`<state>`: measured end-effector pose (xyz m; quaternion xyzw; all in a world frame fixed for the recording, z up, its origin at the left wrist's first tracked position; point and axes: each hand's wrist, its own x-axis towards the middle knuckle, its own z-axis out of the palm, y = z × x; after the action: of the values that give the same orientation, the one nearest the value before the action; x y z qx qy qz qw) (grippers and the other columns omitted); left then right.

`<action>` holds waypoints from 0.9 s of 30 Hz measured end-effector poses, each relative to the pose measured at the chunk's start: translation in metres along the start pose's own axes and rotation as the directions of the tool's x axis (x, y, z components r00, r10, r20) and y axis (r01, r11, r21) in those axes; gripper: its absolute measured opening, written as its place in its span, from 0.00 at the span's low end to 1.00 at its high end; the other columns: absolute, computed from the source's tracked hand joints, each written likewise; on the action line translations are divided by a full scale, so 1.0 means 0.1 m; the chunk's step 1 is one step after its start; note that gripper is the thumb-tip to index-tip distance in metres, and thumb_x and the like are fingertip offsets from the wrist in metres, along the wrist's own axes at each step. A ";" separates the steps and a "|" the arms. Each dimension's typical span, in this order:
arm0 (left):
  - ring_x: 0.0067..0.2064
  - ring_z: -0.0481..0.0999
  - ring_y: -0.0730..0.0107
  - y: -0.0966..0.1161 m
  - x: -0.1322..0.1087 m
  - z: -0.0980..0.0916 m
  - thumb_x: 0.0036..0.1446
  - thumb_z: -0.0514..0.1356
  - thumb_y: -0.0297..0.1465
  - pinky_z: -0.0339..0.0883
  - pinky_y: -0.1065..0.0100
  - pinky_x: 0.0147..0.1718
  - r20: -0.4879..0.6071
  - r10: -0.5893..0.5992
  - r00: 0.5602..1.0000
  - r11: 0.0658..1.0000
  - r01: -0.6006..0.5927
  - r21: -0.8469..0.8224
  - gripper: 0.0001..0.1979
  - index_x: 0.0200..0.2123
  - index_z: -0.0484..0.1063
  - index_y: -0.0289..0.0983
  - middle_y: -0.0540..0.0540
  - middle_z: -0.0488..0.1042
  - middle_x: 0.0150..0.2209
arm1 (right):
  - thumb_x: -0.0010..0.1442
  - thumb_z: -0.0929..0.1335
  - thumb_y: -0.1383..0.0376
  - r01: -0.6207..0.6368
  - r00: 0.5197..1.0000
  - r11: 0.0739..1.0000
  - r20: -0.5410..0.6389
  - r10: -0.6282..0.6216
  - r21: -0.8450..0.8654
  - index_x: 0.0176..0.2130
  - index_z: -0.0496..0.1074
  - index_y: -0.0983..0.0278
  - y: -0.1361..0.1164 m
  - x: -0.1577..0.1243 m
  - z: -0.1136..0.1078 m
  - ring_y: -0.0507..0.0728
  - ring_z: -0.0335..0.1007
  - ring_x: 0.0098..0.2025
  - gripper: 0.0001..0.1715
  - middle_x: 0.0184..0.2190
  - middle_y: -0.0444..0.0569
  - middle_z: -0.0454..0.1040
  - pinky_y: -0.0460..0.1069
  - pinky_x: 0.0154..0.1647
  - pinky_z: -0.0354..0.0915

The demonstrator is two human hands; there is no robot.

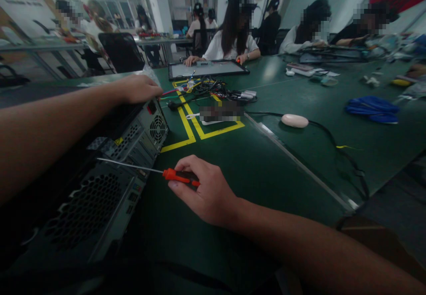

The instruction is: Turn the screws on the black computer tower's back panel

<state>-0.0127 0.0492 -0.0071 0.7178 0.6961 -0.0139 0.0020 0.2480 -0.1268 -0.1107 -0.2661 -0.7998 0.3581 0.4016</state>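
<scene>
A black desktop computer case (133, 153) stands at the left, its rear panel with vents and ports facing right. My left hand (141, 88) is closed over the far top corner of the case, with most of its fingers hidden. In my right hand (208, 190) is a screwdriver (179, 176) with an orange and black handle, gripped between thumb and fingers. Its long thin shaft points left, and the tip is at the near upper edge of the rear panel, above the honeycomb vent (89, 208). Whether the tip touches a screw, I cannot tell.
Beyond the case lie tangled cables (209, 86) and yellow tape lines (186, 124) on the green table (266, 171). A pale oval device (294, 120) sits on a black cord. Blue cloth (372, 108) lies right. Across the table, a person (229, 42) works at a flat panel (208, 69).
</scene>
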 end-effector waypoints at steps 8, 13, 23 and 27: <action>0.44 0.72 0.55 0.03 -0.01 -0.05 0.57 0.43 0.48 0.63 0.58 0.50 0.065 -0.009 0.998 0.998 0.005 0.056 0.34 0.47 0.79 0.32 0.38 0.75 0.39 | 0.63 0.71 0.62 -0.009 1.000 1.000 0.003 0.009 0.003 0.42 0.70 0.63 0.00 0.00 0.00 0.53 0.71 0.35 0.09 0.37 0.46 0.77 0.47 0.38 0.65; 0.45 0.73 0.52 0.06 -0.04 -0.04 0.57 0.43 0.48 0.63 0.56 0.50 0.048 -0.021 0.999 0.999 0.019 0.044 0.34 0.46 0.79 0.32 0.38 0.74 0.37 | 0.63 0.71 0.62 -0.013 1.000 1.000 0.007 0.013 -0.009 0.42 0.71 0.63 0.00 0.00 0.00 0.52 0.71 0.34 0.09 0.37 0.46 0.76 0.47 0.38 0.64; 0.44 0.73 0.52 0.05 -0.04 -0.04 0.56 0.42 0.49 0.64 0.55 0.49 0.048 0.002 0.999 0.999 -0.004 0.046 0.36 0.46 0.79 0.30 0.37 0.75 0.37 | 0.63 0.71 0.61 -0.009 1.000 1.000 -0.002 0.009 -0.001 0.42 0.70 0.63 0.01 0.01 0.01 0.52 0.70 0.33 0.09 0.37 0.46 0.76 0.47 0.38 0.64; 0.41 0.72 0.56 0.06 -0.05 -0.04 0.58 0.41 0.48 0.64 0.57 0.46 0.055 -0.003 0.998 0.999 0.000 0.053 0.34 0.44 0.78 0.31 0.38 0.74 0.36 | 0.63 0.71 0.62 0.007 1.000 1.000 -0.013 -0.007 0.001 0.42 0.71 0.64 0.01 0.01 0.00 0.52 0.70 0.33 0.09 0.36 0.46 0.76 0.47 0.38 0.64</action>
<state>-0.0071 0.0439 -0.0030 0.7163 0.6959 -0.0521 0.0019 0.2472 -0.1254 -0.1110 -0.2655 -0.7979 0.3554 0.4081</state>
